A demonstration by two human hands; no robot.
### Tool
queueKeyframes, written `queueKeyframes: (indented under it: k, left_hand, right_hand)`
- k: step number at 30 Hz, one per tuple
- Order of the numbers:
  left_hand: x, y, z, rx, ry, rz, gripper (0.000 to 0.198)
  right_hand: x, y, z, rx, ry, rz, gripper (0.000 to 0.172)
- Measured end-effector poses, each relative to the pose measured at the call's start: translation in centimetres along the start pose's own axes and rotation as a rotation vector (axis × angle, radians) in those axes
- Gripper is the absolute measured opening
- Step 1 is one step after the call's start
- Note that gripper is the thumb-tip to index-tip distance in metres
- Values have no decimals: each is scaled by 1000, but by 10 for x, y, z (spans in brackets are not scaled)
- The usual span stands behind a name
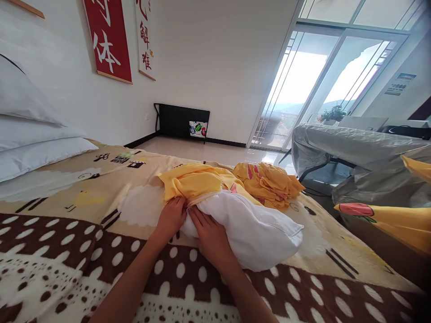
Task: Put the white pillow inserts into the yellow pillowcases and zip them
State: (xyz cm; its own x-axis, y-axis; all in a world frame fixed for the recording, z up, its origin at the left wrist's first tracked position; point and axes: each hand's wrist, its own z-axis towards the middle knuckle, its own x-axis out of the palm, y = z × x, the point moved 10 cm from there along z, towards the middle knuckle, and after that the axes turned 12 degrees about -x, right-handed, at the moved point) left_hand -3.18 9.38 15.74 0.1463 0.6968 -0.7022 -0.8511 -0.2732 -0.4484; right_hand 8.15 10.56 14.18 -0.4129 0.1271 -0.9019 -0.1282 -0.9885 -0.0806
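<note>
Near the middle of the bed [101, 251], 2 hands meet at the white pillow [259, 233]. The left hand [171, 218] pinches the open hem of the yellow pillowcase [195, 183]. The right hand [211, 235] presses flat on the pillow. A crumpled yellow cloth [267, 180] lies by the far edge.

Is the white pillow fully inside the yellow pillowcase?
No, only one end of the white pillow is tucked under the yellow pillowcase; most of it lies uncovered.
</note>
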Motion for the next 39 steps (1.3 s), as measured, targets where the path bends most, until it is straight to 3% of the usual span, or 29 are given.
queueKeyframes:
  k: [4, 8, 16, 20, 23, 28, 32, 36, 39]
  left_hand:
    - [-9, -8, -3, 11, -55, -45, 11]
    - [-20, -31, -11, 106, -69, -115, 16]
    - [-12, -88, -42, 390, -86, 2, 14]
    - [-16, -100, -48, 418, -185, 21, 12]
    - [-18, -91, -44, 374, -253, -14, 20]
    - [-2, -42, -30, 183, -282, 13, 16]
    - [7, -13, -28, 128, -300, 37, 11]
    - [9, -6, -28, 99, -317, 27, 9]
    - [8, -3, -29, 69, -332, 0, 12]
  right_hand:
    - [-6, -7, -1, 34, -49, -1, 79]
    - [-12, -19, -2, 83, -90, 3, 73]
    - [-24, -66, -23, 344, -123, -94, 17]
    - [-37, -81, -33, 445, -181, -152, 10]
    - [-48, -76, -30, 437, -235, -189, 14]
    - [-46, -47, -15, 295, -300, -121, 25]
    - [-42, -28, -10, 152, -377, -19, 23]
    - [-69, -9, -15, 73, -547, 39, 24]
    - [-75, 10, -8, 76, -422, 97, 27]
